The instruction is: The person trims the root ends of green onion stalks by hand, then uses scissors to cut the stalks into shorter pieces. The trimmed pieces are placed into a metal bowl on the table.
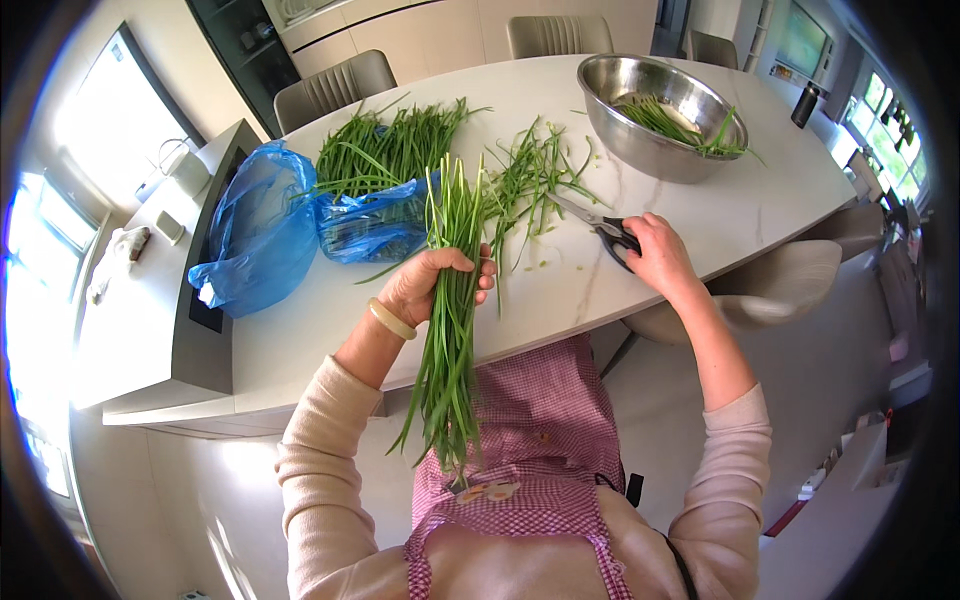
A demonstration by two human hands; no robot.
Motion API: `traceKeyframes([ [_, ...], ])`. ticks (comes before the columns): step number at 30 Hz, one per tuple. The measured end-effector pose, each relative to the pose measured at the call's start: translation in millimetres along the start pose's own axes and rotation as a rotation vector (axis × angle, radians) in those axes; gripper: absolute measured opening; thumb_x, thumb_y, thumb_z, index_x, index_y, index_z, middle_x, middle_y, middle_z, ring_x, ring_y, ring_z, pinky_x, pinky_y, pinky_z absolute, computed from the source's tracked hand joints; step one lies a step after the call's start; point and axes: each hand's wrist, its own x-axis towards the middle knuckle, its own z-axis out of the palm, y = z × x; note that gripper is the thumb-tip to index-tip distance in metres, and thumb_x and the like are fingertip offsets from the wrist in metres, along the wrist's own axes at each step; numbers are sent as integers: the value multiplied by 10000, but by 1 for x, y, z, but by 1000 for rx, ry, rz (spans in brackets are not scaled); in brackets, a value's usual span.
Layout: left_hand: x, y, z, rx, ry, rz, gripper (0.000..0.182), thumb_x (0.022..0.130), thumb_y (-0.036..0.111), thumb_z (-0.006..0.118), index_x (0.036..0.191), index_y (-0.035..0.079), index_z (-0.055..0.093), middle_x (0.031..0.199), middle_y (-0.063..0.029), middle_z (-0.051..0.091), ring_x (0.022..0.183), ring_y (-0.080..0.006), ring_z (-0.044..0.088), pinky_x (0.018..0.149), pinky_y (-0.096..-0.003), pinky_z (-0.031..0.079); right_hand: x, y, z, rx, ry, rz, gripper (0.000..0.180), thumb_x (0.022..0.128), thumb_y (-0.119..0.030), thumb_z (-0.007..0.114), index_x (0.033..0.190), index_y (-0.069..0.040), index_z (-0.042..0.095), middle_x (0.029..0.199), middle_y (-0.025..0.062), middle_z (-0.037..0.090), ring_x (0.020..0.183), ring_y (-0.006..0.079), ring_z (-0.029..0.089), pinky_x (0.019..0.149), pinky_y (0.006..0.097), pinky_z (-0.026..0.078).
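Observation:
My left hand [442, 281] is closed around a bunch of long green garlic chives [450, 337], its pale cut ends pointing away from me and its leaf tips hanging past the table edge. My right hand [660, 251] rests at the black handles of a pair of scissors [592, 217], which lie on the table with their blades pointing up-left; whether the fingers grip them is unclear. Loose chive scraps [536, 176] are scattered beside the blades. A larger heap of chives [390, 146] lies on an opened blue plastic bag [375, 225]. More chives are in a steel basin [652, 154].
The stone-patterned white table [720, 214] curves away to the right. A puffed part of blue plastic bag [266, 232] stands at its left, beside a raised counter [202, 330]. Chairs stand around the table, one pale chair [787, 285] close at right. A dark bottle [805, 105] stands beyond the basin.

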Motion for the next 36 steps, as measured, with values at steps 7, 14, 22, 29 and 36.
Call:
traceKeyframes([
  [7,21,16,-1,-128,-248,32,380,757,58,563,1124,-9,495,934,-104,507,769,-186,503,751,-347,509,46,-13,-7,492,108,2,370,770,-91,685,1123,-17,605,918,98,623,820,207,614,722,341,508],
  [14,66,29,-25,-105,-204,60,392,816,66,534,1186,-58,505,1064,-193,601,916,-271,615,858,-385,527,129,-110,44,1426,-603,257,177,835,-210,700,826,-71,591,679,-11,579,480,54,493,420,182,358],
  [22,66,28,-41,-208,-12,37,337,933,178,526,1186,-44,540,1078,-166,649,893,-237,662,833,-370,553,158,-93,80,1384,-480,396,231,832,-253,729,736,-113,573,623,-22,561,444,28,421,373,188,289],
  [29,65,20,-34,-52,209,151,249,899,119,610,1110,-12,593,938,-118,671,783,-210,677,713,-334,584,148,-98,85,1544,-439,371,266,899,-322,656,771,-91,617,609,-22,568,455,31,454,389,172,323],
  [36,62,22,-33,-73,220,187,227,893,82,595,1091,-28,604,924,-149,684,740,-206,672,685,-306,575,144,-97,85,1446,-503,241,219,894,-281,658,902,-62,647,697,-18,602,529,40,498,431,184,374],
])
